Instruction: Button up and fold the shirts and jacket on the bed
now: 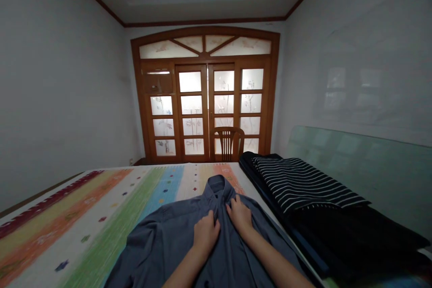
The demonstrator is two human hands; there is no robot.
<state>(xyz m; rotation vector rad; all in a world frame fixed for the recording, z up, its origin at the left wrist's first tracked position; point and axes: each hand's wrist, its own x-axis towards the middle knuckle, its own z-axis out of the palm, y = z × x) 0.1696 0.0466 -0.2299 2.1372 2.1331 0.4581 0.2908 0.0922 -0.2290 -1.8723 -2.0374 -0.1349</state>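
A grey-blue collared shirt [175, 229] lies spread front side up on the bed, its collar [216, 185] pointing away from me. My left hand [205, 230] is closed on the shirt's front edge, a little below the collar. Higher up and to the right, my right hand [240, 213] pinches the other front edge close to the collar. Between the two hands the placket runs down in folds. Both forearms cover part of the shirt's lower front, and its bottom lies outside the view.
A striped multicolour bedsheet [135, 202] covers the bed. Along the right lie dark folded clothes [357, 234], with a black-and-white striped garment [303, 180] on top. Behind them stands a pale green headboard [354, 153]. A wooden chair [229, 141] and glazed wooden doors [205, 108] are beyond the bed.
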